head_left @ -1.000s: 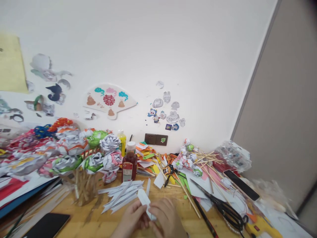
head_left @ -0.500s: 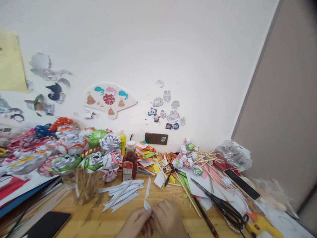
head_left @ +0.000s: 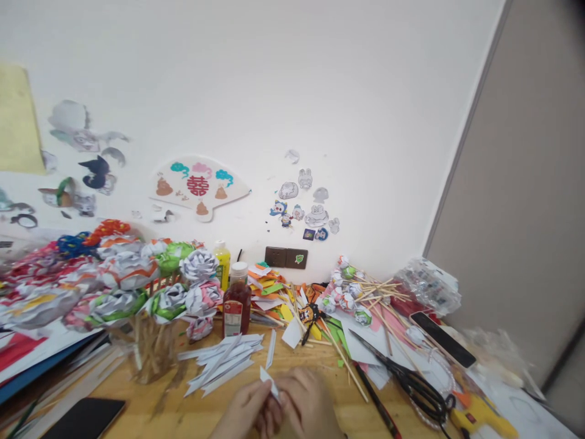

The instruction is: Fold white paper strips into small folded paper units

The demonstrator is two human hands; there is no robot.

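Wooden table (head_left: pixel 183 416) under the grip. Left hand (head_left: pixel 250 403) and right hand (head_left: pixel 307 402) pinch paper (head_left: pixel 269 382) (white); strips (head_left: pixel 223 364) beyond, leftward.

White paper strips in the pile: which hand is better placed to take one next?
Probably the left hand: the pile lies ahead and to its left, farther from the right hand. Both hands are at the folded white paper.

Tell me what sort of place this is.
It looks like a paper-craft corner, perhaps at home or in a small studio: paper flowers on sticks, black scissors and a yellow glue gun lie on a wooden table against a wall.
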